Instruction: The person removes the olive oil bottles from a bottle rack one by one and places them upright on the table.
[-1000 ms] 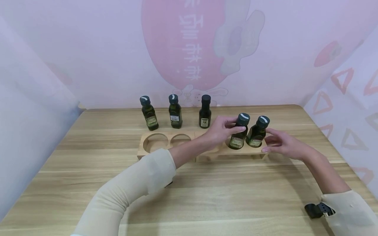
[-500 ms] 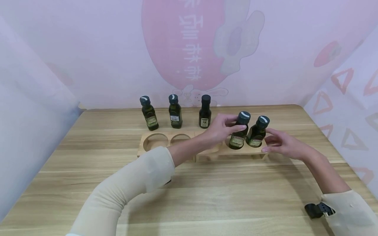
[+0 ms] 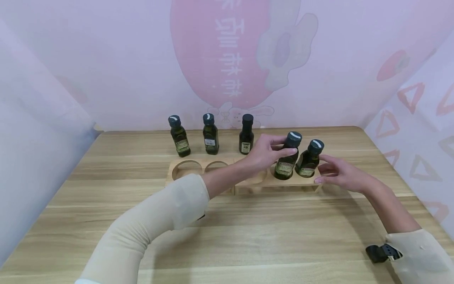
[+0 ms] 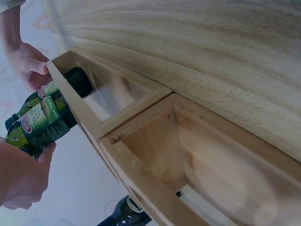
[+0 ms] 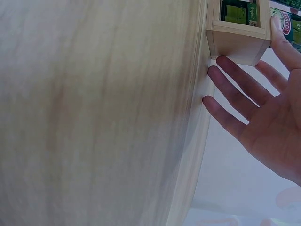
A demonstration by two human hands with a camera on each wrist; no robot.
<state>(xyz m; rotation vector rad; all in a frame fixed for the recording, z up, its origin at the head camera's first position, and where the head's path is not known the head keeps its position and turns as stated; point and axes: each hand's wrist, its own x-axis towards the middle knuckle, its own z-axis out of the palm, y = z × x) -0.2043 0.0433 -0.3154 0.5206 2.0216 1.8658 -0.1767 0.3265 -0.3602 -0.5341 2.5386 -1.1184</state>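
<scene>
Left hand [image 3: 264, 153] pinches green bottle [image 3: 285, 167] between thumb and fingers at a hole of the right wooden rack [image 3: 271, 182]; bottle sits slightly higher than a second ago; right hand [image 3: 337, 171] holds nothing, fingers spread, thumb against rack end; second bottle [image 3: 307, 165] in end hole, its lower part visible inside only from wrist views; three more bottles [image 3: 211, 142] stand behind

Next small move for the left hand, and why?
Probably lift the held bottle a little further out of the rack with the left hand. In the head view its cap sits higher than a second ago, but its lower end still looks to be at the rack's hole. The right hand touches the rack's end, which may steady it.
</scene>
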